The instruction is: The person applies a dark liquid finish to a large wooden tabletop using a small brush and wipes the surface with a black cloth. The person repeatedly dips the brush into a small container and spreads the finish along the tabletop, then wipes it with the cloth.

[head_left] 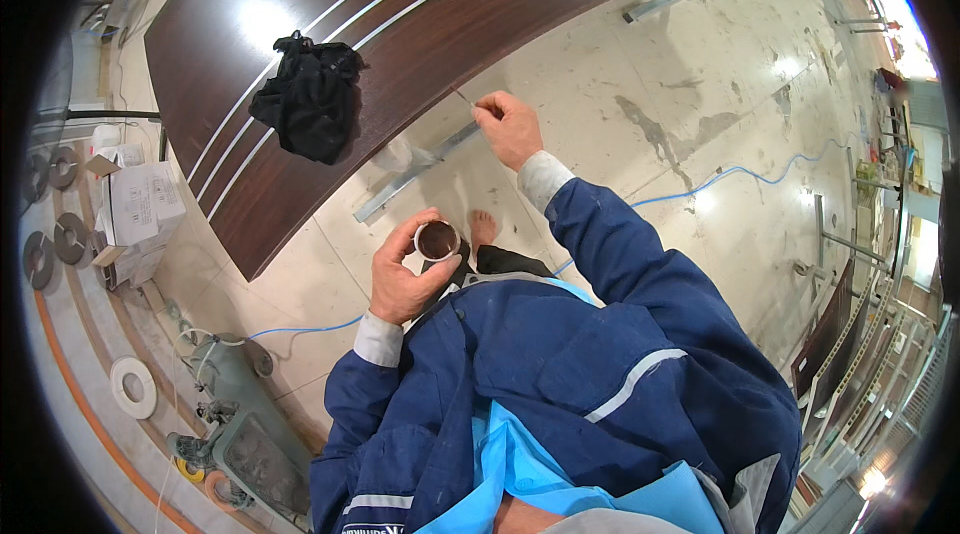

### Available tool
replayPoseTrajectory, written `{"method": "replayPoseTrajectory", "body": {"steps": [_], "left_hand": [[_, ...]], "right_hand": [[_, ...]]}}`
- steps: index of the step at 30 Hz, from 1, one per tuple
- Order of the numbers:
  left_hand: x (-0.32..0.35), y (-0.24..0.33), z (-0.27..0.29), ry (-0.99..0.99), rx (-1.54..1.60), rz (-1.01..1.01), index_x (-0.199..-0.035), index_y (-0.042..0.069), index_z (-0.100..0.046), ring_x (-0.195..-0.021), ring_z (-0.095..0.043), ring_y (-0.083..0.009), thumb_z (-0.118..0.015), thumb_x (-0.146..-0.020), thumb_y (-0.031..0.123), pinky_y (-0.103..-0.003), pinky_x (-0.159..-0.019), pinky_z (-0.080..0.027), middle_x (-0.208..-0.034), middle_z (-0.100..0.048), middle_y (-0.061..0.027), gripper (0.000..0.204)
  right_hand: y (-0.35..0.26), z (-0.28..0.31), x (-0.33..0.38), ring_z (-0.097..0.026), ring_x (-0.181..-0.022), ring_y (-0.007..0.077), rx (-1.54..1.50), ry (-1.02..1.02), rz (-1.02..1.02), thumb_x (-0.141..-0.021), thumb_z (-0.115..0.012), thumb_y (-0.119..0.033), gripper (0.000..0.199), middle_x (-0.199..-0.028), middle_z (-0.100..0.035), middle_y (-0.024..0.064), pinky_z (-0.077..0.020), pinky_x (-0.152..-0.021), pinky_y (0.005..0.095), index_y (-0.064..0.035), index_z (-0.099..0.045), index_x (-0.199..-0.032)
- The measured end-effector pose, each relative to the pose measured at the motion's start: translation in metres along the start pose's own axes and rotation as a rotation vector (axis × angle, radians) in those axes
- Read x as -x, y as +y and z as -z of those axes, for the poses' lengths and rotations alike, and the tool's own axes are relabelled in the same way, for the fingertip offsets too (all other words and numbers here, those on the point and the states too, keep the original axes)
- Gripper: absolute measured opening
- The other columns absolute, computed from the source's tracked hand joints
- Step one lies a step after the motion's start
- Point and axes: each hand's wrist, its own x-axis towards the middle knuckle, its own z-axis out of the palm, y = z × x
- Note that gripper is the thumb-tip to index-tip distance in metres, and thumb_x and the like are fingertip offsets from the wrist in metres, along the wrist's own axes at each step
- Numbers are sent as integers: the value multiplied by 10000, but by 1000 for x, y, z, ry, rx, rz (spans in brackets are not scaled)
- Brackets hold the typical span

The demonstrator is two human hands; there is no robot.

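Note:
My left hand is closed around a small white-rimmed cup with dark brown stuff in it. In front of me lies a large dark brown wood-grain panel with pale parallel stripes. My right hand is closed in a pinch on a thin stick, its tip pointing at the panel's near edge. Whether the tip touches the edge I cannot tell, and its kind is too small to make out. A crumpled black cloth rests on the panel, left of my right hand.
Metal legs show beneath the panel. A blue hose runs over the tiled floor. At the left are a cardboard box, rolls of edging and a grey-green tank machine. Racks with panels stand at the right.

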Motion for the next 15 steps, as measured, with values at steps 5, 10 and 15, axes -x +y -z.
{"method": "replayPoseTrajectory", "body": {"steps": [5,10,15], "left_hand": [[-3,1,6,23,-16,-28,-1393,48,-688,-1202,-705,-186,-907,-804,126,-345,-1042,-543,-1375,-718,-94,633],[-6,1,17,43,-40,0,-1381,35,-688,-1140,-714,-162,-900,-812,125,-334,-1025,-549,-1289,-742,-78,614],[-14,5,42,33,-65,-20,-1348,25,-691,-1082,-724,-157,-880,-831,130,-323,-988,-564,-1204,-756,-66,560]], "right_hand": [[0,10,-13,-720,-896,174,-108,218,-101,-971,-756,-216,209,-965,-788,86,-573,-828,330,-35,-767,-1076],[-4,2,-8,-708,-879,182,0,139,-3,-977,-751,-213,228,-958,-771,93,-570,-811,340,-19,-771,-1095],[-35,-17,42,-689,-873,171,6,-272,90,-989,-743,-204,230,-950,-756,84,-561,-796,337,-10,-766,-1110]]}}
